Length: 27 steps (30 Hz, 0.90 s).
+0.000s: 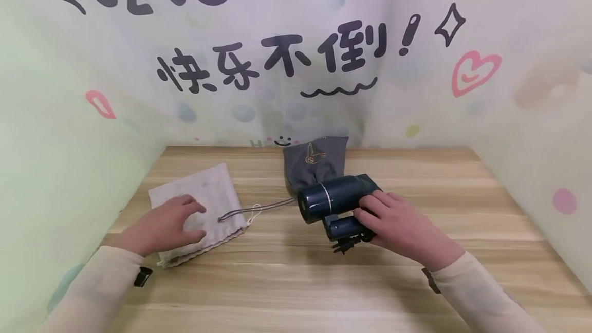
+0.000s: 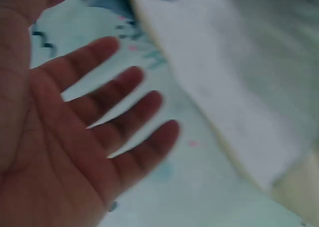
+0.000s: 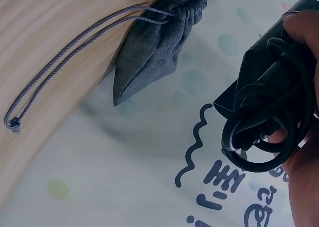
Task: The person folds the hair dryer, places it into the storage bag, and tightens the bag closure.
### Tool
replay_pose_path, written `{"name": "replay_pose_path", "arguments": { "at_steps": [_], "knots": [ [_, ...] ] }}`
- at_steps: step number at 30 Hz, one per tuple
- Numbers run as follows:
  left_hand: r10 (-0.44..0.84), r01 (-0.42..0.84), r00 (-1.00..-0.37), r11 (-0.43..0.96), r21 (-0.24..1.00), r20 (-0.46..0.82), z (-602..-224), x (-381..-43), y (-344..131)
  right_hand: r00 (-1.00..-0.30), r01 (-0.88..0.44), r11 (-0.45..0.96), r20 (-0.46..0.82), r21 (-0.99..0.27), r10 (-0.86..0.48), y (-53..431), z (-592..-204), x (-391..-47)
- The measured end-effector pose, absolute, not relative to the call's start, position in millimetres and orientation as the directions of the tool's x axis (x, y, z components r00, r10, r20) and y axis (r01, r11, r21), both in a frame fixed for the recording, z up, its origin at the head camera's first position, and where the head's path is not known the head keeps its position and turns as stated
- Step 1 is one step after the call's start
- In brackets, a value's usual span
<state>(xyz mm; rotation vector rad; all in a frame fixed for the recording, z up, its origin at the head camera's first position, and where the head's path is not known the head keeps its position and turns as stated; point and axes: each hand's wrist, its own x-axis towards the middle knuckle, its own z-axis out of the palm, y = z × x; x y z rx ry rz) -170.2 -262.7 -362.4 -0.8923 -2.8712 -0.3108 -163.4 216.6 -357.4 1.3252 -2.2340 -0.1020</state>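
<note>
My right hand [image 1: 402,225] grips a dark folded hair dryer [image 1: 339,197] above the table, its nozzle end pointing right. A black cord [image 3: 256,167] hangs bundled in loops against the hair dryer in the right wrist view, and its plug [image 1: 343,245] dangles below in the head view. Over a pale grey drawstring bag [image 1: 210,194] on the left, my left hand [image 1: 166,225] hovers with fingers apart and nothing in them. The palm [image 2: 55,152] faces the left wrist camera. Behind the hair dryer lies a dark grey drawstring pouch [image 1: 316,161] with a gold print.
The pouch's long cord [image 1: 263,205] stretches left across the wooden table [image 1: 277,292] and over the pale bag's edge. A white cord loop [image 1: 254,214] sticks out of that bag. A printed cloth wall [image 1: 398,112] encloses the table at the back and sides.
</note>
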Motion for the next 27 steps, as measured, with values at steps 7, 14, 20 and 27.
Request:
{"name": "replay_pose_path", "arguments": {
  "at_steps": [7, 14, 20, 27],
  "knots": [
    [0.442, 0.407, -0.893, 0.873, 0.268, -0.081, -390.9, -175.1, -274.0, -0.389, -0.781, 0.535, 0.420, 0.323, -0.820, 225.1, -356.3, -160.8],
    [0.424, 0.389, -0.903, 0.876, 0.286, -0.069, -399.5, -179.2, -268.7, -0.379, -0.785, 0.528, 0.424, 0.323, -0.823, 225.3, -356.6, -159.4],
    [0.418, 0.396, -0.908, 0.852, 0.343, 0.010, -395.0, -180.9, -269.3, -0.376, -0.789, 0.525, 0.426, 0.318, -0.823, 225.1, -357.3, -158.9],
    [0.513, 0.556, -0.831, 0.786, 0.271, 0.217, -394.8, -186.9, -265.0, -0.364, -0.796, 0.511, 0.417, 0.325, -0.833, 223.3, -360.0, -159.4]
  ]
}}
